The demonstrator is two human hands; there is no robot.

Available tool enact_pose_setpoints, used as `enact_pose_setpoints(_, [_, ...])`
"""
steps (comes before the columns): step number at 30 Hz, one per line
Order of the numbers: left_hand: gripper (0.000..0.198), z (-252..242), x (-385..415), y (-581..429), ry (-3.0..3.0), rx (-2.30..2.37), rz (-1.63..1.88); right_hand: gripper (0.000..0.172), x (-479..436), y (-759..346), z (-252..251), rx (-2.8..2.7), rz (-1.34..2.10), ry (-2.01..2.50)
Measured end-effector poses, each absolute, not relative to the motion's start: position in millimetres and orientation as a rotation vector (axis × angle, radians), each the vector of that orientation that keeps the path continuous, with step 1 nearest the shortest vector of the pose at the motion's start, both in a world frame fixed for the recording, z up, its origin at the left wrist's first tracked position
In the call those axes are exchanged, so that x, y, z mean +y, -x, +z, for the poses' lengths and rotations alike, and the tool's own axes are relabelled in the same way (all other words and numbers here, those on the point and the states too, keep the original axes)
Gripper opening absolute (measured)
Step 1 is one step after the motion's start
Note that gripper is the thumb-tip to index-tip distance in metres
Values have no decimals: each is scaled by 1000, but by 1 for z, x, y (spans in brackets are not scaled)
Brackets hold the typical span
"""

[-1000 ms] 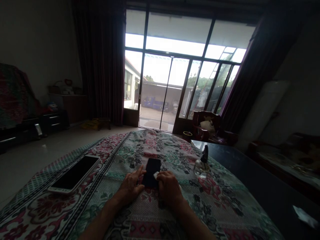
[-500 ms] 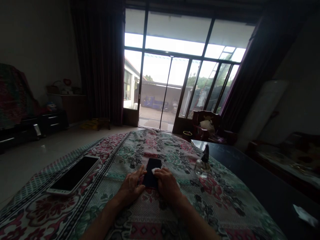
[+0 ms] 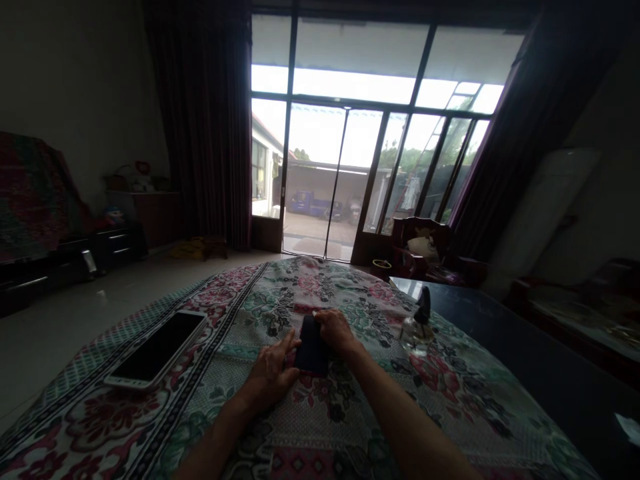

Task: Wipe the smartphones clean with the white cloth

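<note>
A black smartphone (image 3: 313, 345) lies face up on a floral quilt (image 3: 450, 400), in the middle of my view. My left hand (image 3: 270, 373) rests flat on the quilt, its fingertips against the phone's left edge. My right hand (image 3: 337, 331) sits on the phone's far end, with curled fingers. A speck of white tissue (image 3: 315, 313) shows at those fingertips, and the rest of it is hidden. A second phone with a white frame (image 3: 156, 350) lies on the quilt to my left.
A glass bottle with a dark top (image 3: 419, 333) stands on the quilt's right side. Beyond it is a dark table (image 3: 540, 347) with a white scrap (image 3: 627, 428) on it. Past the quilt are a tiled floor, a glazed door and a red armchair (image 3: 420, 243).
My right hand has slid forward along the phone to its far end, uncovering most of the screen. The left hand stays beside the phone. The whole view has shifted slightly.
</note>
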State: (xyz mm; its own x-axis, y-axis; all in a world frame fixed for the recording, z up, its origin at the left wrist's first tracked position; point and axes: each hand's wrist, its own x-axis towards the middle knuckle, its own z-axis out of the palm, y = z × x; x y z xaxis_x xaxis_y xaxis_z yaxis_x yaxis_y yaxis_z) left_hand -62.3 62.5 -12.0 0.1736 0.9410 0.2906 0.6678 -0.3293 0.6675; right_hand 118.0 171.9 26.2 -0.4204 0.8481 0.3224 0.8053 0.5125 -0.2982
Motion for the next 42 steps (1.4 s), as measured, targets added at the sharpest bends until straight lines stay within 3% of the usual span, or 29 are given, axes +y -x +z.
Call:
enact_pose_setpoints(11, [79, -19, 65, 64, -2100, 1513, 1007, 41, 114, -124, 25, -2461, 158, 1040])
enact_pose_setpoints(19, [79, -10, 58, 61, -2072, 1560, 1001, 37, 59, -137, 22, -2510, 263, 827])
enact_pose_setpoints(32, [74, -14, 62, 61, -2049, 1553, 1029, 43, 164, -107, 25, -2424, 233, 1158])
enact_pose_setpoints(42, [75, -14, 64, 62, -2003, 1518, 1092, 47, 177, -116, 21, -2381, 262, 1225])
